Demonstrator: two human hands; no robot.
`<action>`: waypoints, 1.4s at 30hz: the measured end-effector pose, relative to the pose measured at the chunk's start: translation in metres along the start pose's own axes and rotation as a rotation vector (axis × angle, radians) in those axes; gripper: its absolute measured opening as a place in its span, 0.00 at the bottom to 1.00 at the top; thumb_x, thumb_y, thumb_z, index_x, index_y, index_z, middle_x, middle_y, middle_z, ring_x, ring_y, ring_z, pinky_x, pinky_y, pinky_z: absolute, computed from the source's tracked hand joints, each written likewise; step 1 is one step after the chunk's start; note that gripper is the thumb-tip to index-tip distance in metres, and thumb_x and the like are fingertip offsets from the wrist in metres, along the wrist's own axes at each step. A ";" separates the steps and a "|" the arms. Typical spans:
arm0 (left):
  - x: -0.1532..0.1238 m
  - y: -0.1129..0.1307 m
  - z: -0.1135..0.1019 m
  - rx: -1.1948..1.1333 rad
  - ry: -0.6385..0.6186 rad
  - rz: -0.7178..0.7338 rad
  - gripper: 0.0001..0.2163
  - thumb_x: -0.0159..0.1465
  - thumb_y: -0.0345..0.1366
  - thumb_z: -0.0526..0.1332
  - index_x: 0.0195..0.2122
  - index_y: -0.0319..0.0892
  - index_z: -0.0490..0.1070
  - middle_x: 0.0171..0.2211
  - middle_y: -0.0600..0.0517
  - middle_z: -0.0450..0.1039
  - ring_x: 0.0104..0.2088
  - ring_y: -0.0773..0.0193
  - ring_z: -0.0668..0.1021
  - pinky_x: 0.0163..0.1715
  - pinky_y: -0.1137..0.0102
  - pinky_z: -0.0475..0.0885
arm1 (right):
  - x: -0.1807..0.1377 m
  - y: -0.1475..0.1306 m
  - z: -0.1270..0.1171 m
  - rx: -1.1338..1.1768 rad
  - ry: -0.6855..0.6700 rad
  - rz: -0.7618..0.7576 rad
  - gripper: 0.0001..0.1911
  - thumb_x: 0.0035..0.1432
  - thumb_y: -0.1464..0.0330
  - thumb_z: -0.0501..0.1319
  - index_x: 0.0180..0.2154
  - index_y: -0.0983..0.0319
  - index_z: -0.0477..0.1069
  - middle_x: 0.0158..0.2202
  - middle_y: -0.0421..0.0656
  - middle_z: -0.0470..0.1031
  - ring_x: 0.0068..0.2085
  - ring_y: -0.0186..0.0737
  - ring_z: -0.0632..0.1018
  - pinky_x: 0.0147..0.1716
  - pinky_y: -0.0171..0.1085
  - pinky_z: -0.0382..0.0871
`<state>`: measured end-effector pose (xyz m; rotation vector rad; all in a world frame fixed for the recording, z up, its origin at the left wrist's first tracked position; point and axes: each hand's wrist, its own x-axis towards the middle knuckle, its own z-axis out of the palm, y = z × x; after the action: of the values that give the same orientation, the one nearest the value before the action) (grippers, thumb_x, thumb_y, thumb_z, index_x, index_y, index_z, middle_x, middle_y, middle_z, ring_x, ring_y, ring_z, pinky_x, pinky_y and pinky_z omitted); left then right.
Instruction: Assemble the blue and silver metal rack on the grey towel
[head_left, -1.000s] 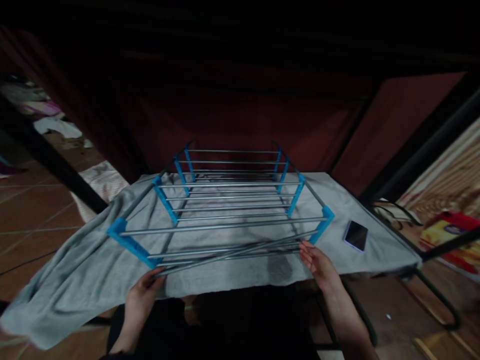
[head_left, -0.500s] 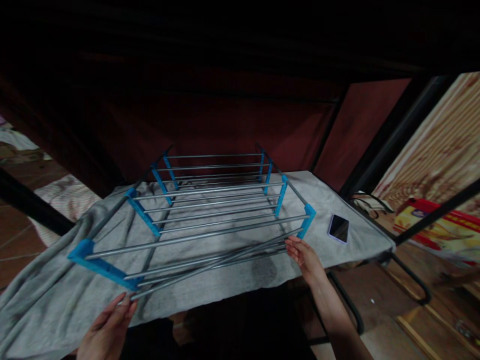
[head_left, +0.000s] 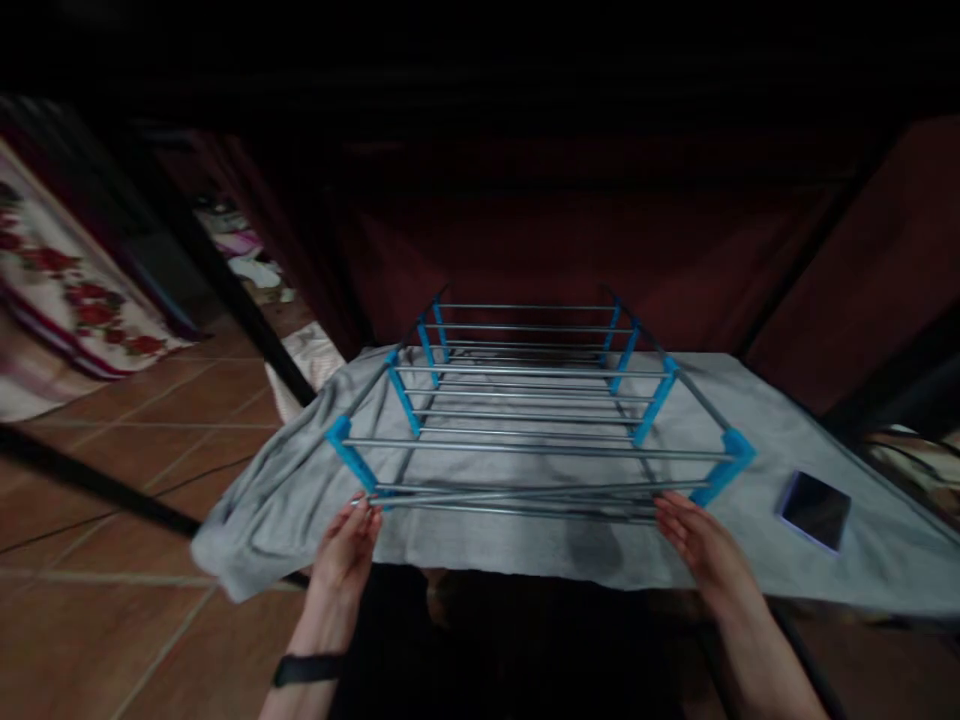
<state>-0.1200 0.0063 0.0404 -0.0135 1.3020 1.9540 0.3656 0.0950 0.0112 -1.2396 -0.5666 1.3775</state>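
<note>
The rod (head_left: 450,498) slants way less now, better lined up with the rack (head_left: 536,448), left hand (head_left: 349,540) fingers pinching it, right hand (head_left: 699,540) grip can't tell.

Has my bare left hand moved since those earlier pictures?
Yes, your left hand has moved up in view, from below to beside the lower end of the near-left blue plastic post on the grey metal rack.

rack (head_left: 532,371) on cloth (head_left: 495,556) | phone (head_left: 815,510) R of rack | panel (head_left: 562,240) bhd rack
</note>
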 end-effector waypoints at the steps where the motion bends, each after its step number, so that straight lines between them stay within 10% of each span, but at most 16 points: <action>1: -0.002 0.000 0.001 -0.001 -0.010 0.016 0.09 0.55 0.19 0.62 0.28 0.40 0.74 0.26 0.57 0.77 0.26 0.73 0.79 0.27 0.80 0.75 | 0.003 0.003 -0.003 -0.009 -0.007 0.004 0.22 0.41 0.65 0.71 0.42 0.61 0.75 0.41 0.45 0.80 0.39 0.37 0.80 0.40 0.33 0.76; 16: -0.006 -0.008 -0.005 0.141 -0.120 0.272 0.15 0.52 0.38 0.71 0.39 0.38 0.74 0.28 0.54 0.75 0.29 0.69 0.78 0.32 0.73 0.73 | -0.039 0.056 0.047 -0.561 -0.222 -0.292 0.23 0.45 0.48 0.65 0.38 0.58 0.76 0.39 0.45 0.80 0.40 0.45 0.79 0.43 0.41 0.76; 25: -0.008 -0.006 -0.006 0.404 -0.121 0.529 0.24 0.58 0.53 0.62 0.45 0.37 0.72 0.29 0.50 0.75 0.29 0.65 0.77 0.29 0.71 0.71 | -0.069 0.059 0.092 -0.930 -0.443 -0.950 0.15 0.62 0.61 0.53 0.49 0.50 0.71 0.50 0.39 0.76 0.52 0.43 0.75 0.57 0.45 0.65; 42: -0.007 0.006 -0.015 1.037 -0.040 0.847 0.18 0.64 0.36 0.57 0.55 0.41 0.68 0.49 0.40 0.76 0.48 0.51 0.77 0.50 0.58 0.69 | -0.050 0.053 0.165 -1.310 -0.526 -1.416 0.19 0.64 0.67 0.53 0.56 0.57 0.65 0.48 0.45 0.75 0.49 0.46 0.73 0.54 0.48 0.63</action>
<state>-0.1243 -0.0107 0.0406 1.2351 2.3818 1.5808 0.1869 0.0886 0.0356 -0.8555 -2.3567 -0.0971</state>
